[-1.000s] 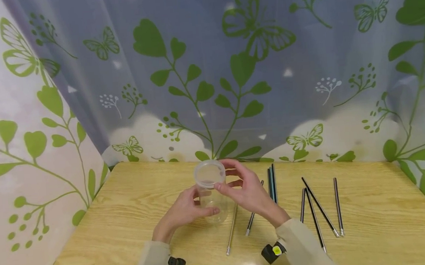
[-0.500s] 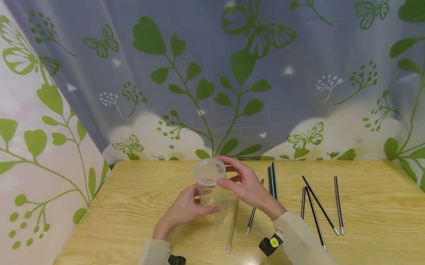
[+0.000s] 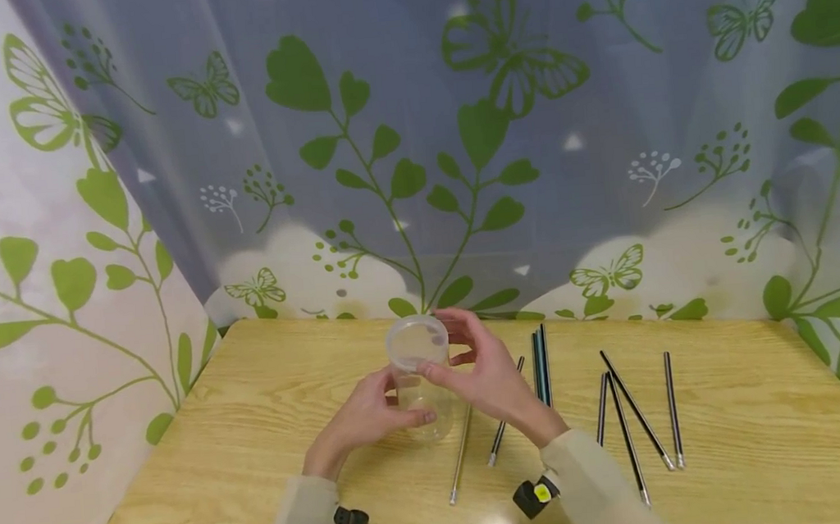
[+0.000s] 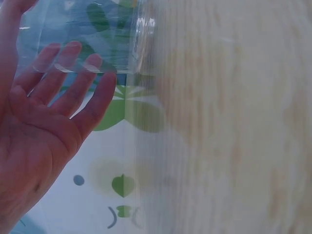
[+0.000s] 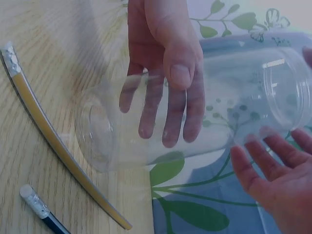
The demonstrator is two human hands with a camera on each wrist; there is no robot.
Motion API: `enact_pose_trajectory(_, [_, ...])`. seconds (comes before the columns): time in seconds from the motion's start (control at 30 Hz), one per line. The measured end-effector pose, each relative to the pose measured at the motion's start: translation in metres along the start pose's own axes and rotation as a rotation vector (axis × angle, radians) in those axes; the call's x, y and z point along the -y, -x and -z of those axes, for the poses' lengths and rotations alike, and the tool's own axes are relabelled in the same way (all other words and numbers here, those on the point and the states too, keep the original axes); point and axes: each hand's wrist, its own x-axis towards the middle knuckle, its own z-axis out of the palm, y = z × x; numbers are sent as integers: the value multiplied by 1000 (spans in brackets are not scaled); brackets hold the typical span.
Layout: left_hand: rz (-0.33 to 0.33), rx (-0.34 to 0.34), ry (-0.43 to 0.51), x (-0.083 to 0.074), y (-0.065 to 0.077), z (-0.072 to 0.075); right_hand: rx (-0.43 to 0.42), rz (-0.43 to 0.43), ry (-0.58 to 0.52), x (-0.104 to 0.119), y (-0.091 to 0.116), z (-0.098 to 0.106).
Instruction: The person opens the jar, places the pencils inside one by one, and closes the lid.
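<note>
A clear plastic jar (image 3: 433, 432) stands upright between both hands, with a round translucent lid (image 3: 411, 341) on top. My left hand (image 3: 362, 419) grips the jar's body; the thumb lies in front. In the right wrist view, the left hand's fingers (image 5: 153, 107) show through the clear wall. My right hand (image 3: 488, 376) holds the lid from the right, its thumb at the front edge and its other fingers behind. In the left wrist view, the left palm and fingers (image 4: 44, 126) spread along the jar (image 4: 117, 29).
A gold pencil (image 3: 459, 456) and a dark pencil (image 3: 499, 445) lie right of the jar. Several dark pencils (image 3: 626, 435) lie farther right, some crossing. Upright-pointing dark pencils (image 3: 540, 359) lie behind my right hand. A patterned curtain (image 3: 410, 131) borders the wooden table (image 3: 222, 475).
The right thumb has shifted left along the lid's front edge. The left hand keeps its grip on the jar, and the pencils lie as before.
</note>
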Motion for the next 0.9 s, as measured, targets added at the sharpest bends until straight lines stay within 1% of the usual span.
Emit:
enact_pose_trajectory(0.13, [-5, 4, 1, -1, -1, 0, -49, -54, 29, 5, 2, -6])
enact_pose_trajectory(0.23, [-9, 5, -3, -1, -1, 0, -70, -64, 46, 6, 2, -9])
enact_pose_trajectory(0.37, [-2, 1, -9, -1, 0, 0, -75, -56, 62, 5, 2, -10])
enact_pose_trajectory(0.5, [10, -1, -11, -1, 0, 0, -46, -29, 74, 1, 1, -7])
enact_pose_trajectory(0.67, [4, 10, 15, -1, 0, 0, 23, 19, 65, -6, -2, -2])
enact_pose_trajectory(0.77, [-10, 18, 28, 0, 0, 0, 59, 28, 56, -9, -4, 1])
enact_pose_trajectory(0.9, [1, 16, 30, 0, 0, 0, 84, 33, 50, -11, -5, 2])
